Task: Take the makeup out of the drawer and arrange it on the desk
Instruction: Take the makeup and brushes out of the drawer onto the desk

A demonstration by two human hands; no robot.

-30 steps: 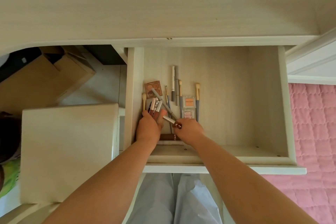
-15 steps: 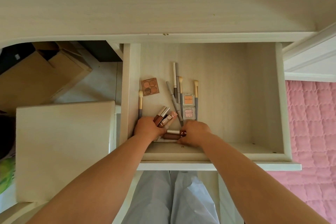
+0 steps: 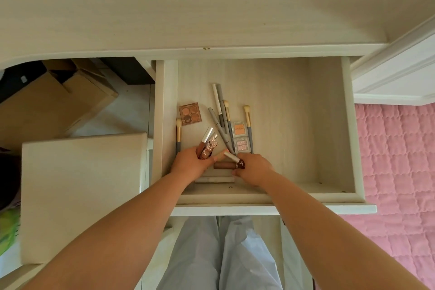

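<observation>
The pale wooden drawer point(image 3: 329, 129) is pulled out under the desk top point(image 3: 211, 2). My left hand point(image 3: 190, 163) is closed around a bundle of lip gloss tubes point(image 3: 207, 145) near the drawer's front left. My right hand point(image 3: 253, 168) grips a dark red tube with a white cap point(image 3: 235, 159). A brown tube point(image 3: 223, 165) and a white stick point(image 3: 215, 179) lie between my hands. On the drawer floor rest a brown eyeshadow palette point(image 3: 190, 114), two small square eyeshadows point(image 3: 239, 136), several grey pencils point(image 3: 220, 110) and brushes point(image 3: 247, 122).
A cream stool or box top point(image 3: 82, 195) stands left of the drawer. Cardboard boxes point(image 3: 54, 99) sit on the floor under the desk. A pink quilt point(image 3: 395, 160) lies to the right. My light blue trousers point(image 3: 219, 254) are below the drawer front.
Both hands drew back toward the drawer's front. The left hand gathered the gloss tubes upright in its grip; the right hand kept the dark red tube and lifted its white end.
</observation>
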